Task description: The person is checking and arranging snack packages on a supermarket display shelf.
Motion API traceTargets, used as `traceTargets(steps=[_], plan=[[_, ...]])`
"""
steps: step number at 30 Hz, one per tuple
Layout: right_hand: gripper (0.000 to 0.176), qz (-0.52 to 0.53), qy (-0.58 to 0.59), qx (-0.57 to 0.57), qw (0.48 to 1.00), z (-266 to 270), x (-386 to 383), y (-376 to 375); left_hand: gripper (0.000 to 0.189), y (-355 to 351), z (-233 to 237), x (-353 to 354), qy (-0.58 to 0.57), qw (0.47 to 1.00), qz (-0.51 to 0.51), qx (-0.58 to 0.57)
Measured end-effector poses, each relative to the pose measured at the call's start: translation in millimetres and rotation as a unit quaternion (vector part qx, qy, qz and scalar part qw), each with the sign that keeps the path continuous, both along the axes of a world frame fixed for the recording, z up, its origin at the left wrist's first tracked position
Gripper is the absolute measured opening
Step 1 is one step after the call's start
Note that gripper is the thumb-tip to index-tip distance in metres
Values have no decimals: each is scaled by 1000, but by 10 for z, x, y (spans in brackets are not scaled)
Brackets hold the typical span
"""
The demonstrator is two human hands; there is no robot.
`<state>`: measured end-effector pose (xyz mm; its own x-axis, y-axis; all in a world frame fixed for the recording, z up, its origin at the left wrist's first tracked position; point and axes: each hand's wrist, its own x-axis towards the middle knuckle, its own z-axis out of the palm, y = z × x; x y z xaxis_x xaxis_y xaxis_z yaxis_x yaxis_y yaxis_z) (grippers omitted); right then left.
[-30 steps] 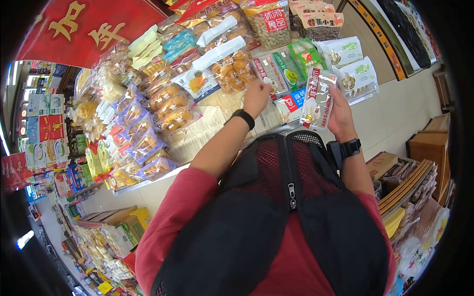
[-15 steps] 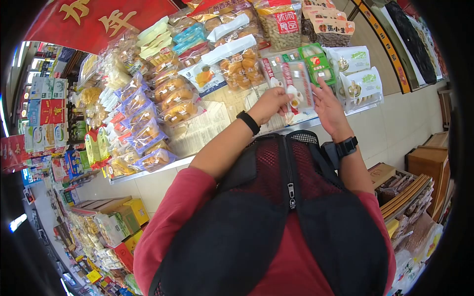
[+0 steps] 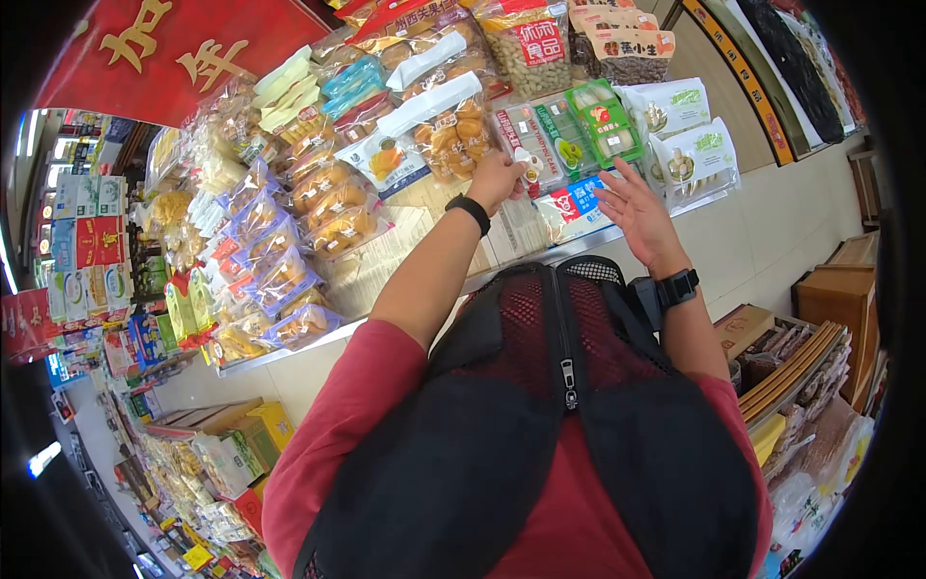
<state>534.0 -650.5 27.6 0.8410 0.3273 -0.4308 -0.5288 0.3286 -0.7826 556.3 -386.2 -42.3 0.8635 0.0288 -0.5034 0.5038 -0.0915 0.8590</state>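
My left hand [image 3: 496, 183], with a black band at the wrist, has its fingers closed at the near left corner of a clear plastic pack with red lettering [image 3: 531, 145]. That pack lies beside a similar green-labelled pack [image 3: 567, 143]. My right hand [image 3: 639, 217] is open, fingers spread, over the near edge of the display and holding nothing. Under its fingertips lies a blue, white and red packet [image 3: 576, 207]. A bright green tray pack [image 3: 605, 121] sits just beyond. Left of my left hand is a bag of round brown pastries [image 3: 453, 135].
Bagged baked goods [image 3: 333, 203] and purple-edged packs [image 3: 280, 256] cover the display's left side. White pouches [image 3: 694, 159] stand at its right end. A large bag of nuts [image 3: 529, 58] is at the back. Wooden crates [image 3: 834, 314] stand on the lower right.
The red-lettered clear pack has moved left, from between my hands to beside the green-labelled pack. My left hand went left with it. The blue and white packet is now uncovered.
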Motion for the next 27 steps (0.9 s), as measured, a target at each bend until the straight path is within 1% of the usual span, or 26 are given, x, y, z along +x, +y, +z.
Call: traceTargets(steps=[2,4,8,10,11,13,14,16,20,22,24,27], plan=[[59,-6,4,-3,1000,-8,-11,0,25,8,48,-14,-3,1000,-10,10],[58,-8,11,-7,1000,-6,-35,15,30,25,76,-4,3,992,-60,108],[57,-3,13,-5,1000,-28,-7,25,32,27,134,-20,-8,989,-59,136],[58,-2,12,-3,1000,-38,-24,26,32,8,149,-68,-8,979,-47,197],[58,1,9,-2,1000,-29,-16,30,32,6,133,-64,-11,979,-44,196],[58,-1,13,-4,1000,-43,-28,36,34,-16,68,-80,-32,981,-1,190],[57,-2,16,-7,1000,-30,-8,39,34,-20,39,-66,-36,981,2,189],[57,-1,16,-6,1000,-33,-31,43,35,-33,-3,-85,-8,994,-13,110],[55,2,16,-7,1000,10,-26,50,31,-66,19,-66,-10,996,1,85],[54,3,15,-8,1000,23,-37,61,26,-66,0,-67,15,1000,7,0],[53,4,13,-11,1000,27,-34,50,25,-78,-30,-50,19,1000,12,-18],[58,16,4,-7,1000,12,-28,28,26,-68,-114,-47,30,999,17,-38]])
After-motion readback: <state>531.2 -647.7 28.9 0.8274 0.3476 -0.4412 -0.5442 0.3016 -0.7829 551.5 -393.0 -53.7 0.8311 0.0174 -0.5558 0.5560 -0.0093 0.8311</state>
